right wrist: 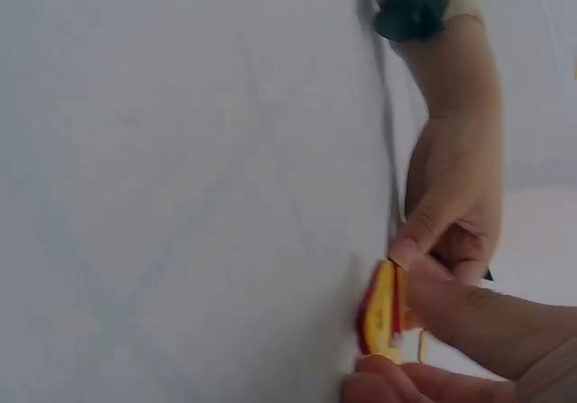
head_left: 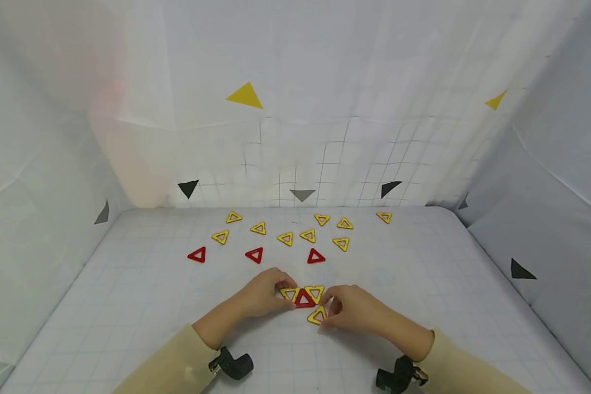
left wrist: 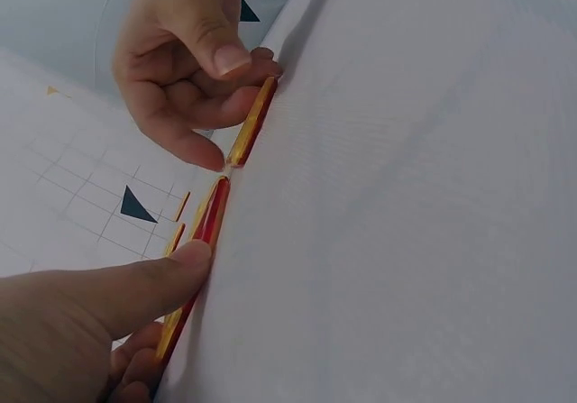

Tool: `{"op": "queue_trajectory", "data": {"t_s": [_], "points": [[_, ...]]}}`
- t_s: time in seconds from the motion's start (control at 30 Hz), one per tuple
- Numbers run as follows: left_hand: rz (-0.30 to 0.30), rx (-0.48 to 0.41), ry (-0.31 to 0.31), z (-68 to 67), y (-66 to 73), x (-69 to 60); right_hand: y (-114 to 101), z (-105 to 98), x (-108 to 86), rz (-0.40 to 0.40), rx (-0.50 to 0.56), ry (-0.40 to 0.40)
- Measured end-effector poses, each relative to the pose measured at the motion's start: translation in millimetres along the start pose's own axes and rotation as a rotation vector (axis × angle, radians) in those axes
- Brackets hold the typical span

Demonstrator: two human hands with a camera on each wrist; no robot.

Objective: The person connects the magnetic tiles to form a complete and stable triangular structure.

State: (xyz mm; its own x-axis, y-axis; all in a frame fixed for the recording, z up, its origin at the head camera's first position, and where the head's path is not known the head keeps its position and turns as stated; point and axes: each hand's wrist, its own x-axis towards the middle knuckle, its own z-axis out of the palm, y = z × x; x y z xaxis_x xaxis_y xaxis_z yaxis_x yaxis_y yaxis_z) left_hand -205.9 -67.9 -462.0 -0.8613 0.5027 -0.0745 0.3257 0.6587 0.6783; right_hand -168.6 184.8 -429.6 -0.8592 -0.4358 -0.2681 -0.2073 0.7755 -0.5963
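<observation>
We find both hands at work near the middle of the white tabletop [head_left: 152,306]. Three triangular frames lie there in a short row: a left yellow triangle [head_left: 285,296], a central red triangle [head_left: 304,305] with its point away from the person, and a right yellow triangle [head_left: 314,287].

We observe the left hand [head_left: 265,293] at the row's left end, pinching the left yellow triangle between thumb and fingers — the thumb tip reaches the red piece's near left corner. The right hand [head_left: 352,308] pinches a lower yellow triangle [head_left: 314,312] by its right side, just below the right yellow triangle; we cannot tell whether these two pieces touch.

Beyond the row, we count three loose red triangles [head_left: 261,255] spread left to right and, mostly farther back, nine loose yellow triangles [head_left: 291,239], scattered and lying flat. We note beige sleeves [head_left: 172,361] on both arms, a dark wrist device [head_left: 236,365] at each cuff, and white sheeting [head_left: 295,54] behind — marked with yellow, black and grey triangles.
</observation>
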Motion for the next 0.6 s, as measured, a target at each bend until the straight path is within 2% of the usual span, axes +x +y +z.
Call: {"op": "queue_trajectory", "data": {"t_s": [0.27,0.6], "points": [[0.018,0.022,0.005,-0.3,0.3,0.1,3,-4,3.8,-0.075,-0.056,-0.064],[0.023,0.012,-0.008,-0.6,1.4,-0.4,-7,8,9.7,-0.111,-0.082,-0.003]]}}
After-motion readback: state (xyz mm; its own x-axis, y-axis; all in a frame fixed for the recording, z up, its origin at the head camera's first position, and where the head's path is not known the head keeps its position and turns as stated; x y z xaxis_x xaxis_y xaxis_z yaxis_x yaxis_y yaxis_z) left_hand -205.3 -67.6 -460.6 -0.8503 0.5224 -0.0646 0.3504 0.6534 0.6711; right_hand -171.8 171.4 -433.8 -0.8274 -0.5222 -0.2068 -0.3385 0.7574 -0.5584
